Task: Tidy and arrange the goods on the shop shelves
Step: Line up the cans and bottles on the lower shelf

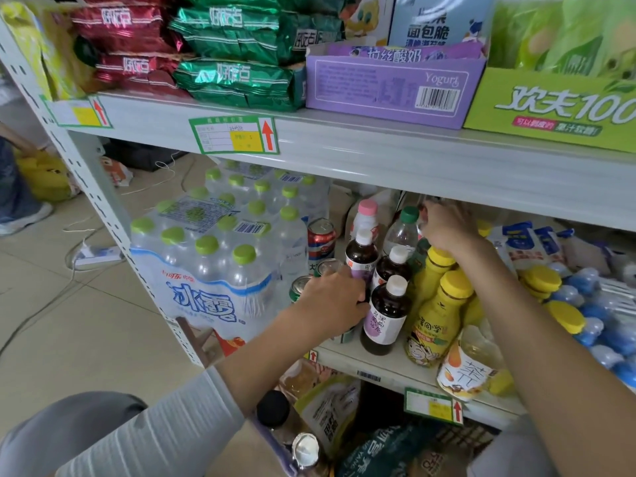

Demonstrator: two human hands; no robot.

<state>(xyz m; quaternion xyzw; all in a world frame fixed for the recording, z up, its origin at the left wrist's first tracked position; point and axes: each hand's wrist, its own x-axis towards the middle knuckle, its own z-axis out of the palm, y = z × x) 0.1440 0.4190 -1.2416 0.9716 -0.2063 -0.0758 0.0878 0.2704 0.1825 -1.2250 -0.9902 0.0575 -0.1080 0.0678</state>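
Though the dark bottles [385,315] stand in a line on the middle shelf [378,370], the yellow bottles [444,304] beside them crowd together, so I think lots is left to sort. The left hand [330,297] curls round a green can [347,333]. The right hand [447,228] reaches back; I cannot tell what it holds.
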